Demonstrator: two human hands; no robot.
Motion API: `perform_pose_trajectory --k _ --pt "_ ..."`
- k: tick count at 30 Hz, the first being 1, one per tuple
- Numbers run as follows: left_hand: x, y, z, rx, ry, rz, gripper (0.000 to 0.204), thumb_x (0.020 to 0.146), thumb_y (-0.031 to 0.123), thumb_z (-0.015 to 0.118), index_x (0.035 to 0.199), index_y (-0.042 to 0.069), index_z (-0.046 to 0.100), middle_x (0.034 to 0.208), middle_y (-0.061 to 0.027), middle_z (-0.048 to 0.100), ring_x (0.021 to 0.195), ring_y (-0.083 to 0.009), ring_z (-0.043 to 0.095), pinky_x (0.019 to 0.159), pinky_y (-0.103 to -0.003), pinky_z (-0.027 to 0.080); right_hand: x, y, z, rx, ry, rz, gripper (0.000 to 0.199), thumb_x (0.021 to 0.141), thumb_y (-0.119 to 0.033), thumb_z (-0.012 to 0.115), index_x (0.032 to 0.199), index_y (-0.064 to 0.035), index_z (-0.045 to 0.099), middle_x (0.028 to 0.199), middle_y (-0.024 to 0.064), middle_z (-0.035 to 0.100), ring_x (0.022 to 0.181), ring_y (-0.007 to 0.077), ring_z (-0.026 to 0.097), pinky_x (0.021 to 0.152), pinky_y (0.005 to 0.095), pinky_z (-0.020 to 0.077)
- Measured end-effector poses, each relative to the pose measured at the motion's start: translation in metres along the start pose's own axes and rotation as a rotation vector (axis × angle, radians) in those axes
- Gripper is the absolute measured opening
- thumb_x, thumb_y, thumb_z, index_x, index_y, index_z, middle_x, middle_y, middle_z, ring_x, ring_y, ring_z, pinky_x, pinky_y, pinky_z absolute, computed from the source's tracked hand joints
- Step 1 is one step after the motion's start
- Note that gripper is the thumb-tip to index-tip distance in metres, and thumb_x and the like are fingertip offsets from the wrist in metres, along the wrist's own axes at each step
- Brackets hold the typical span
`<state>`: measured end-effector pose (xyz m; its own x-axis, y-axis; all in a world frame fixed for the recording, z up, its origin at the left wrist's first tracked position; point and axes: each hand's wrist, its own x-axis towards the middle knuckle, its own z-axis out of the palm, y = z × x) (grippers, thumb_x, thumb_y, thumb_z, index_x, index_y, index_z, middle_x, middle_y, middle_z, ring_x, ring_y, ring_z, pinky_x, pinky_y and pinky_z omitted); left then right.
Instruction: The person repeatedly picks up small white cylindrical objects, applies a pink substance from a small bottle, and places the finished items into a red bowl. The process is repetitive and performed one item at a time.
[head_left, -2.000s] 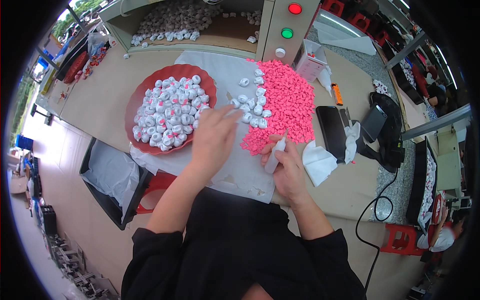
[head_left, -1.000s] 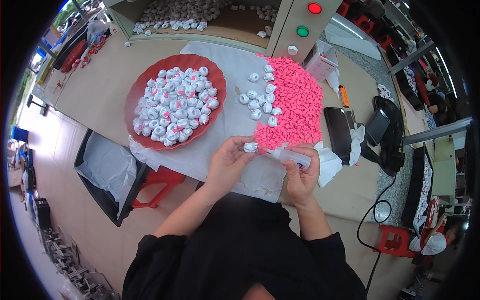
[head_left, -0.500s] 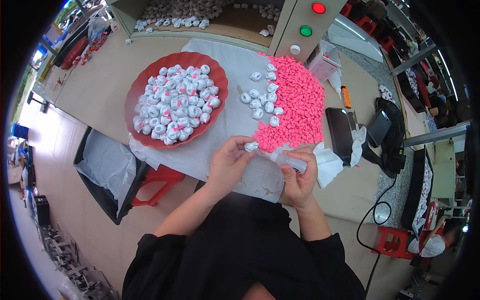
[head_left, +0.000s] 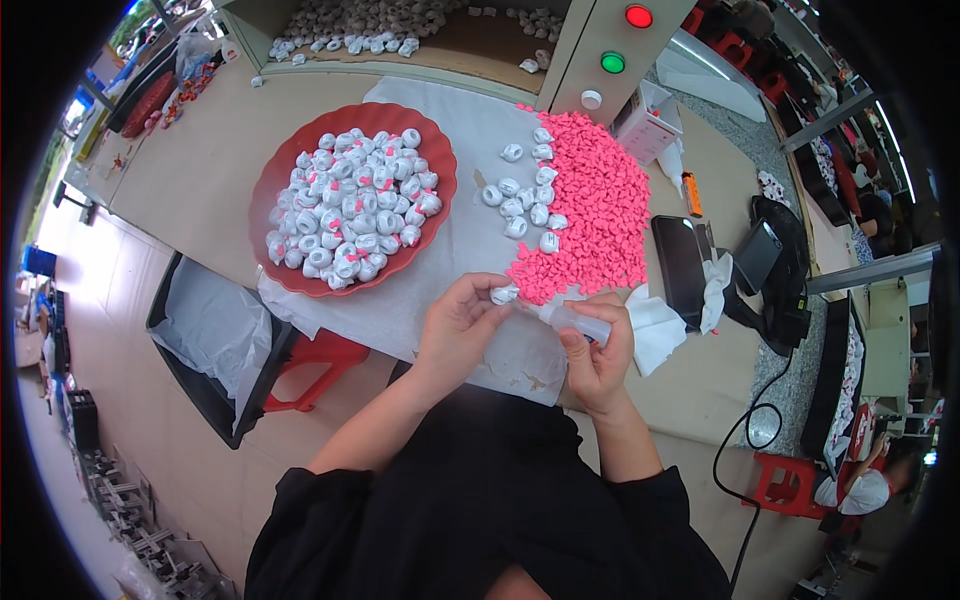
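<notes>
Between the thumb and fingers of my left hand (head_left: pixel 462 318) is a small white rounded piece (head_left: pixel 504 295). My right hand (head_left: pixel 602 352) grips a translucent squeeze bottle (head_left: pixel 580 323), tilted so its thin tip points left at the white piece; whether they touch is too small to tell. Just beyond my hands spreads a heap of small pink pieces (head_left: pixel 600 190). Loose white pieces (head_left: pixel 515 205) lie along the heap's left side. A red scalloped bowl (head_left: pixel 262 190) to the left is piled with white pieces, many with pink bits on them.
White paper (head_left: pixel 470 120) covers the table's middle. A cabinet with red and green buttons (head_left: pixel 612 63) stands at the back. To the right lie a dark phone (head_left: pixel 678 270), crumpled tissue (head_left: pixel 655 330) and an orange lighter (head_left: pixel 692 194). A black lined bin (head_left: pixel 215 330) sits at lower left.
Hardly anything differs. The squeeze bottle in my right hand has shifted very slightly toward the white piece, which stays in my left hand.
</notes>
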<state>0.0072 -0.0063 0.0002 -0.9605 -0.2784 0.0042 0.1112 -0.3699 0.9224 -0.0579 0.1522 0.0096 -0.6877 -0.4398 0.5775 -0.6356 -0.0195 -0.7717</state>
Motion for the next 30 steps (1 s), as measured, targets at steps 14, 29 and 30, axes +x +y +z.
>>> perform_pose_trajectory --k 14,29,30 --pt "-0.0004 -0.0014 -0.0005 -0.011 0.005 -0.007 0.027 0.081 -0.007 0.053 0.107 -0.002 0.048 0.095 -0.0044 0.056 0.086 -0.0071 0.053 0.076 -0.020 0.044 0.0017 -0.0012 0.0021 -0.092 0.010 -0.082 0.029 0.076 -0.009 0.065 0.097 0.0009 0.048 0.086 0.0145 0.052 0.071 0.0231 0.051 0.062 0.0289 0.0421" --pt "0.0005 -0.0025 -0.0022 0.012 0.001 0.025 0.027 0.082 -0.008 0.051 0.108 -0.003 0.047 0.098 -0.0076 0.056 0.089 -0.0108 0.056 0.077 -0.022 0.046 0.0016 -0.0015 -0.0011 -0.127 0.004 -0.060 0.028 0.076 -0.007 0.064 0.097 0.0010 0.048 0.085 0.0143 0.051 0.071 0.0227 0.051 0.061 0.0286 0.0420" --pt "0.0004 -0.0022 -0.0021 0.013 0.001 0.022 0.026 0.082 -0.008 0.051 0.108 -0.003 0.047 0.098 -0.0075 0.056 0.089 -0.0107 0.056 0.077 -0.022 0.046 0.0016 -0.0013 -0.0011 -0.124 0.004 -0.057 0.027 0.076 -0.007 0.064 0.097 0.0010 0.048 0.085 0.0142 0.051 0.071 0.0226 0.051 0.062 0.0285 0.0419"
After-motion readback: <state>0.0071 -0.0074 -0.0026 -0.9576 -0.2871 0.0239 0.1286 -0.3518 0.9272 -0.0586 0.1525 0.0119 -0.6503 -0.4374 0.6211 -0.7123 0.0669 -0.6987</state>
